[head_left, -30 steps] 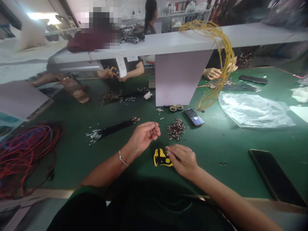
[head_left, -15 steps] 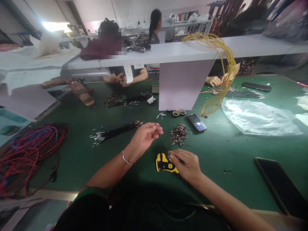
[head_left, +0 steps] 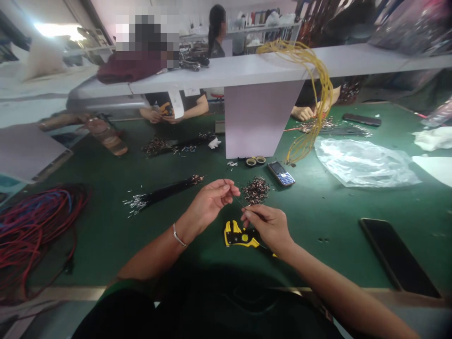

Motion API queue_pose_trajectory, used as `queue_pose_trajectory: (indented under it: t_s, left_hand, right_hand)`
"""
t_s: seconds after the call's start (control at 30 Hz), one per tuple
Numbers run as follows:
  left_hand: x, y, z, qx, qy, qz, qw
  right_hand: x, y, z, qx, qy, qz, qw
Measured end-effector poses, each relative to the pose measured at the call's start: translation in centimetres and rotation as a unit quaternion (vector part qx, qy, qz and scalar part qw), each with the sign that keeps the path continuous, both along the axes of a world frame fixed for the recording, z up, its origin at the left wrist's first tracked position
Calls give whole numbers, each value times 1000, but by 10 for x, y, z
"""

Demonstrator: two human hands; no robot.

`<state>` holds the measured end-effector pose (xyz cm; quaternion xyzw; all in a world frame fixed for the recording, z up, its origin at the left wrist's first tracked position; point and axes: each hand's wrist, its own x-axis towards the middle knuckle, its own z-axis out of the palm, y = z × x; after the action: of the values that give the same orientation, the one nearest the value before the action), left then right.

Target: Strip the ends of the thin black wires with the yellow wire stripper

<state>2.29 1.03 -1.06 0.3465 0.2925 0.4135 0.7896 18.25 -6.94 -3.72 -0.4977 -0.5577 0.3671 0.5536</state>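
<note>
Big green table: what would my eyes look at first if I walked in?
The bright yellow wires hanging over the white shelf pop out first, near the top right. Next is the red and blue wire tangle on the left of the green table. In the middle, the left hand and right hand pinch a thin dark wire.

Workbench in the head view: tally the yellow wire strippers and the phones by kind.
Yellow wire strippers: 2
Keypad phone: 1
Black smartphones: 2
Total: 5
</note>
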Motion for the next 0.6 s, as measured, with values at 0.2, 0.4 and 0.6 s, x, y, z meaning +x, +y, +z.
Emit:
queue_pose_trajectory:
  t_s: [0.2, 0.4, 0.6]
  left_hand:
    - [-1, -2, -1, -8, -15, -12, 1000]
    - [-5, 2, -2, -44, -43, -12, 998]
    - [-1, 5, -6, -96, -34, 3, 995]
  right_hand:
    - [4, 3, -5, -10, -4, -5, 1000]
    - [7, 6, -7, -21, -5, -9, 1000]
    - [7, 6, -5, -11, 22, 25, 999]
